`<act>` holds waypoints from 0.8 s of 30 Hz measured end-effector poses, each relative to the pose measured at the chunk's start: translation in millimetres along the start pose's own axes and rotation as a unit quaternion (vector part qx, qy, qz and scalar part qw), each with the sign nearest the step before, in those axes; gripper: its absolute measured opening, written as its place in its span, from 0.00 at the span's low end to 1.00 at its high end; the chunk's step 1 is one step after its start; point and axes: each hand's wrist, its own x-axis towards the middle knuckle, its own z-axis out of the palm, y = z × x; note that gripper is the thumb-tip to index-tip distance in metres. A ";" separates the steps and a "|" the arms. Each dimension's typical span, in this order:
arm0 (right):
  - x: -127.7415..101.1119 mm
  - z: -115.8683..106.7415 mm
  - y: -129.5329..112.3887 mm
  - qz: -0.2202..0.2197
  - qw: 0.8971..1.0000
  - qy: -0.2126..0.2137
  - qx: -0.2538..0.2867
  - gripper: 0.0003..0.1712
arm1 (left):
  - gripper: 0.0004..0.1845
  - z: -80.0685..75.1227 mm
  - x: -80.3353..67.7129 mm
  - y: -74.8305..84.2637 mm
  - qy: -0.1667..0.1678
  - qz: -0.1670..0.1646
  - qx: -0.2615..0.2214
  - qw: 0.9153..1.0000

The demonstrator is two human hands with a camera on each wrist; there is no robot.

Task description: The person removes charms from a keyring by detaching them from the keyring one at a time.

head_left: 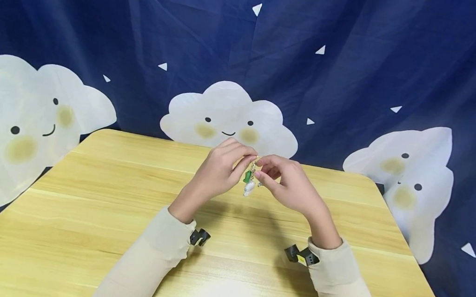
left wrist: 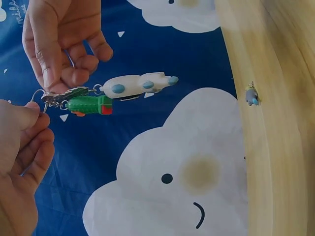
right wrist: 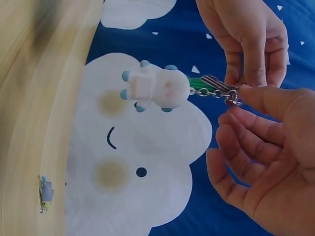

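left hand pinches keyring | right hand pinches it too

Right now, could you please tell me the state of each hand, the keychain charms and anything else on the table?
Left hand: raised above the table, pinching the key ring.
Right hand: raised, pinching the key ring from the other side.
Key ring: held between both hands.
White charm: hanging free from the ring.
Green charm: hanging beside the white one.
Small blue-grey charm: lying loose on the table.

head view downward, wrist views close, sideways
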 end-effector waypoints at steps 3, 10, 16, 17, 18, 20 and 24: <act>-0.1 1.2 -0.6 -0.003 1.000 0.007 0.004 0.11 | 0.03 -0.4 0.7 1.2 0.005 -0.004 -0.007 1.000; 0.3 3.7 -1.7 -0.013 1.000 0.015 0.014 0.14 | 0.03 -0.3 1.1 3.1 0.006 -0.013 -0.023 1.000; 0.8 3.7 -0.4 -0.011 1.000 0.017 0.023 0.12 | 0.04 0.3 0.7 3.2 0.004 -0.020 -0.028 0.999; 0.8 3.7 -0.2 -0.010 0.999 0.017 0.026 0.12 | 0.04 0.2 0.7 3.4 0.004 -0.020 -0.029 0.999; 0.8 3.6 -0.1 -0.010 0.999 0.016 0.029 0.12 | 0.04 0.1 0.8 3.5 0.004 -0.020 -0.029 0.999; 0.8 3.6 0.1 -0.011 0.999 0.015 0.032 0.12 | 0.03 0.1 1.0 3.7 0.004 -0.019 -0.029 0.999; 0.6 3.6 0.5 -0.015 0.999 0.013 0.038 0.12 | 0.03 0.4 1.4 3.8 0.005 -0.018 -0.033 0.999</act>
